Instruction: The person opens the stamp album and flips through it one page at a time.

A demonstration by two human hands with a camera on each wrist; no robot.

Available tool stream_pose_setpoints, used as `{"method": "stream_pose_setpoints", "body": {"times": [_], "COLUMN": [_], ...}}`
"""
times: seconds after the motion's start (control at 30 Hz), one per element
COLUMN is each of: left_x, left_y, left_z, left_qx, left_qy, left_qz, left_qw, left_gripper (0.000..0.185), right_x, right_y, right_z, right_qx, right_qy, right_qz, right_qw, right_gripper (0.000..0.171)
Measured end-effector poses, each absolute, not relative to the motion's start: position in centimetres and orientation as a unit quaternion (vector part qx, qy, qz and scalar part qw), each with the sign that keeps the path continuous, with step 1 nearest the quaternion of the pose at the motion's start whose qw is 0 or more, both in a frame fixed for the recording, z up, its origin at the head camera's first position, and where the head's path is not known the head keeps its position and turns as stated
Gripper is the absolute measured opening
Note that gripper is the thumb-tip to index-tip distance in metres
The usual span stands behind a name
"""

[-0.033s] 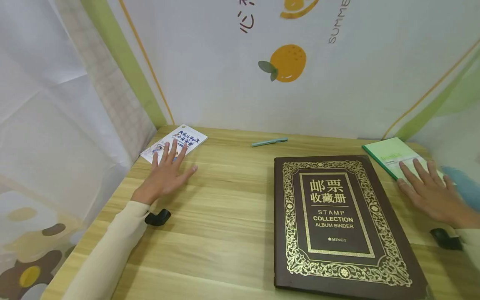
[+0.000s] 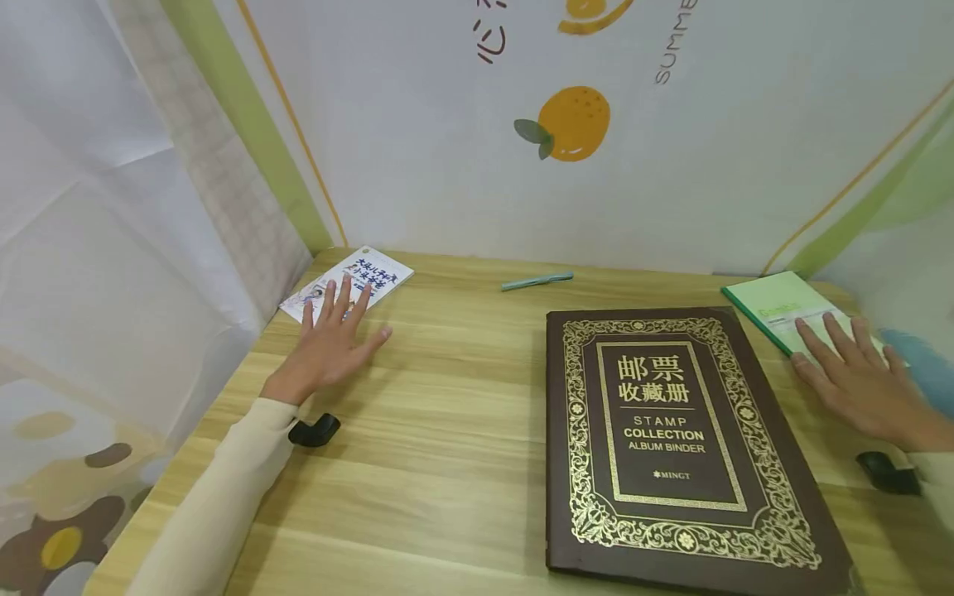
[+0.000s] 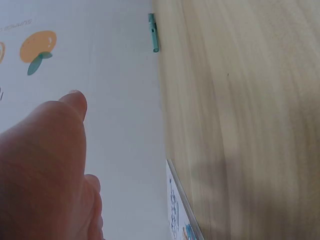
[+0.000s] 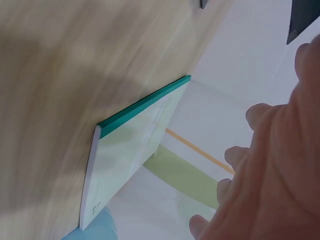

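Observation:
My left hand (image 2: 326, 348) has its fingers spread and holds nothing. In the head view its fingertips overlap a white booklet (image 2: 383, 271) with blue lettering at the far left of the table; the left wrist view shows them apart. On the other side, my right hand (image 2: 868, 393) is also spread, in front of a pale green notepad (image 2: 775, 300) with a darker green bound edge. The right wrist view shows a gap between that hand and the notepad (image 4: 135, 145). Between the hands lies a closed dark brown stamp album (image 2: 663, 451) with gold ornament, nearer the right hand.
A teal pen (image 2: 537, 281) lies near the back edge of the wooden table (image 2: 440, 430). Behind it hangs a white cloth (image 2: 417, 149) printed with oranges. More cloth (image 2: 82, 248) closes off the left side. Each wrist carries a black strap piece (image 2: 315, 430).

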State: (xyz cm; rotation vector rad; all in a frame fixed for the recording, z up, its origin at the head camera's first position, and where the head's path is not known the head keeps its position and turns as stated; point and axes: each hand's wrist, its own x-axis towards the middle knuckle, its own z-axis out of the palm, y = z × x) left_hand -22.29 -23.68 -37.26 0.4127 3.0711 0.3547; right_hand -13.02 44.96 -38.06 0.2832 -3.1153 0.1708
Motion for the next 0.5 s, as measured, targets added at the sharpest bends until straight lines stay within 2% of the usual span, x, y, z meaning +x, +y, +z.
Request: {"method": "stream_pose_setpoints", "body": {"times": [0.13, 0.37, 0.5], "left_x": [-22.3, -22.5, -22.6], "left_y": [-23.7, -22.9, -21.6], "left_z": [-37.3, -37.2, -37.3], "left_qx": [0.134, 0.156, 0.176], "left_qy": [0.984, 0.98, 0.977], "left_qz": [0.118, 0.121, 0.12], "left_qw": [0.015, 0.015, 0.02], "left_gripper": [0.086, 0.086, 0.085], "right_x": [-12.8, -13.3, -13.5], "right_y": [44.6, 43.9, 43.7], "right_z": [-38.2, -38.8, -38.5], "right_qx": [0.083, 0.118, 0.119], "right_qy": [-0.993, -0.983, -0.974], "right_qz": [0.08, 0.124, 0.183], "right_qw": [0.001, 0.065, 0.064], "right_gripper": [0.069, 0.063, 0.063]}}
